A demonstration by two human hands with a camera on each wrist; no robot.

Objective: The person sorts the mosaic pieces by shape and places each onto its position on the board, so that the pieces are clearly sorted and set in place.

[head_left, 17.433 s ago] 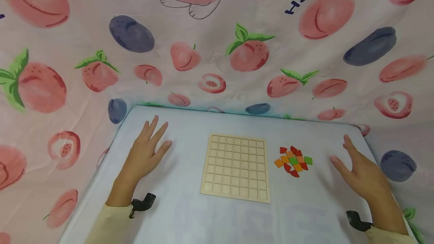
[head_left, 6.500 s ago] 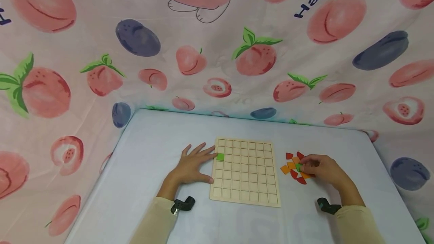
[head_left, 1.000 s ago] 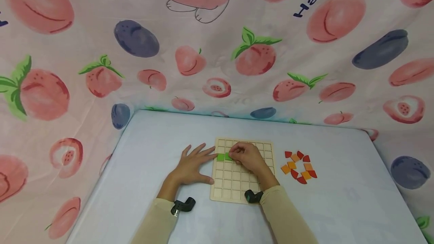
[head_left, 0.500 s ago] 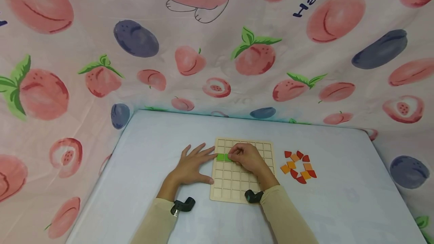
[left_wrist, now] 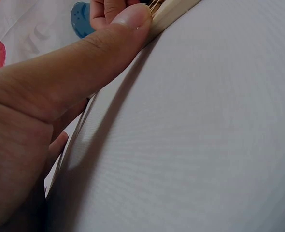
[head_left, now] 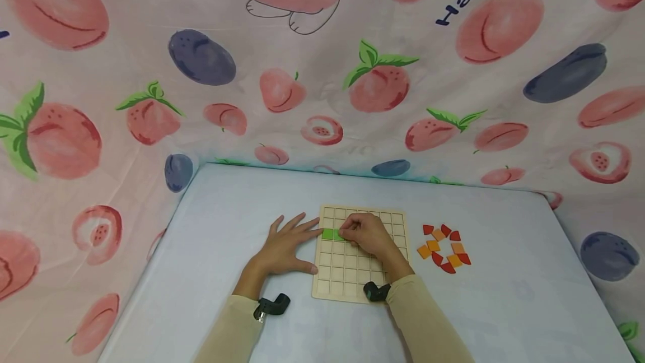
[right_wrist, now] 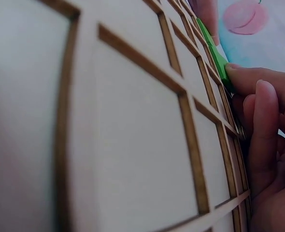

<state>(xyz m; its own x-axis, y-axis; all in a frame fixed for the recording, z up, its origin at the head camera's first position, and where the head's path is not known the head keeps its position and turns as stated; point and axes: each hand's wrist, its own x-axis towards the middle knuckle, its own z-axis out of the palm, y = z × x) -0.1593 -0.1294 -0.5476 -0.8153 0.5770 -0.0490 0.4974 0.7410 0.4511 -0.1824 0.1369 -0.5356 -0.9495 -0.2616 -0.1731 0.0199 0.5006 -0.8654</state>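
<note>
Green tile one (head_left: 327,234) sits on the board (head_left: 344,275), your right hand (head_left: 367,234) pinches tile two (head_left: 337,234) beside it, your spread left hand (head_left: 285,247) touches the board, and red and orange pieces (head_left: 433,245) lie unplaced on the tabletop (head_left: 529,279).

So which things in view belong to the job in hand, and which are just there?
In the job:
Grid board, left grip against its edge
Right green tile, pinched in right grip
Left green tile, on the board
Loose red pieces, orange pieces: untouched, probably same set

Just there:
Fruit-print cloth
White tabletop
Black wrist cameras (worn)
</note>
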